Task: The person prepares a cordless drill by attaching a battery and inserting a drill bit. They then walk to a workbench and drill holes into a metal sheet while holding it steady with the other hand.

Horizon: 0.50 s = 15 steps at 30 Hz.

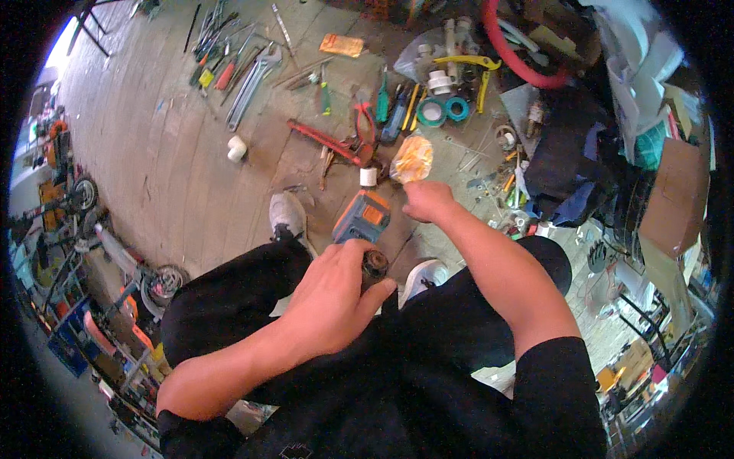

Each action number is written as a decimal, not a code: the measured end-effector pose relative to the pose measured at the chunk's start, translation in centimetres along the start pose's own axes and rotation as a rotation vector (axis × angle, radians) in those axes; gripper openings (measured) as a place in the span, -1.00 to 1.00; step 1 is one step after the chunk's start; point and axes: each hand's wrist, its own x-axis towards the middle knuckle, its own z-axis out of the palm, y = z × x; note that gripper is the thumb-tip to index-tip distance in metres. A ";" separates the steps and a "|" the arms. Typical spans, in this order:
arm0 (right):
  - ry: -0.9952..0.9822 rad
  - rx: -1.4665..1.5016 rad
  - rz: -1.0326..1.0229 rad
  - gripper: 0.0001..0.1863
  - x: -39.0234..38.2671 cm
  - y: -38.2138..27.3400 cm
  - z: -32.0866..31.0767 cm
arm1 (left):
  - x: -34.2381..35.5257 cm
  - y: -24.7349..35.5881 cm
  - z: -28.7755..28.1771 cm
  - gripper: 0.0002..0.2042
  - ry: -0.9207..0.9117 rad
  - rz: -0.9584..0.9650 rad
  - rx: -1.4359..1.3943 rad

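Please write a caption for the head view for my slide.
Left hand gripping a power tool, right hand holding a yellowish bag, hand tools scattered across the floor.

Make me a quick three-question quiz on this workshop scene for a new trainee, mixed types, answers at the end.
1. Which hand is closer to the yellowish plastic bag?
2. True or false: the white elbow fitting lies left of the long red tool in the picture.
3. How many teal rolls lie side by side: (a) two, (b) four, (c) six?

Key: 1. The right hand. 2. True. 3. (a).
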 end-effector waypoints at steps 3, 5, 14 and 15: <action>0.146 0.079 -0.019 -0.55 0.1 0.1 0.3 | 0.5 0.2 -0.4 -0.54 -0.027 0.002 -0.027; 0.255 0.108 0.020 -0.64 -0.5 -0.4 0.3 | 0.8 0.3 -0.7 -0.54 -0.051 -0.023 -0.040; 0.024 0.091 -0.026 -0.66 -1.6 -1.0 -3.2 | 1.6 -0.2 -1.2 -0.58 0.011 0.004 -0.052; 0.071 0.133 -0.081 -0.63 -1.9 -1.3 -3.7 | 1.8 -0.3 -1.2 -0.58 0.025 0.017 -0.061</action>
